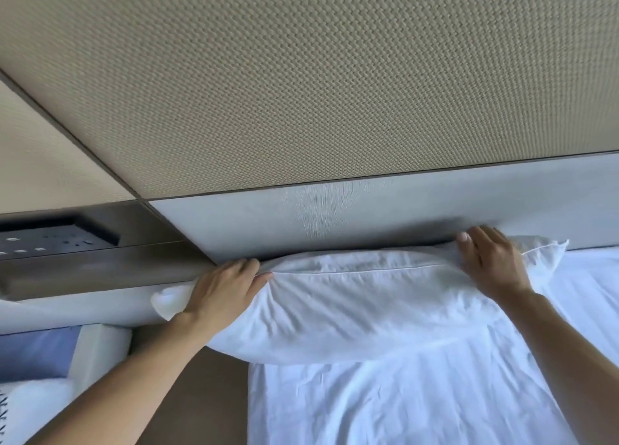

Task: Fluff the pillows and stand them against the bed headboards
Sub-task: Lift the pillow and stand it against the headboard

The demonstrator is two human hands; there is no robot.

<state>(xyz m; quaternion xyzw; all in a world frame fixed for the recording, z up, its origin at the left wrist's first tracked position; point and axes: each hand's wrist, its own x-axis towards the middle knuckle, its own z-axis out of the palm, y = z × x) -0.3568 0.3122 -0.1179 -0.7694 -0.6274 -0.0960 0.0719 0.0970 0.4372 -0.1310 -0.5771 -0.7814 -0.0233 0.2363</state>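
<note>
A white pillow (361,307) lies lengthwise at the head of the bed, its top seam against the grey padded headboard (335,216). My left hand (224,290) clasps the pillow's left end, fingers curled over the top edge. At the right end, my right hand (489,260) grips the upper corner, fingers over the seam. The pillow's left end sticks out past the edge of the mattress. Its back side is hidden.
A rumpled white sheet (418,397) covers the bed below the pillow. Above the headboard is a woven beige wall panel (301,76). At the left, a dark wooden ledge carries a black socket panel (57,238). A brown floor gap and another white bed lie at lower left.
</note>
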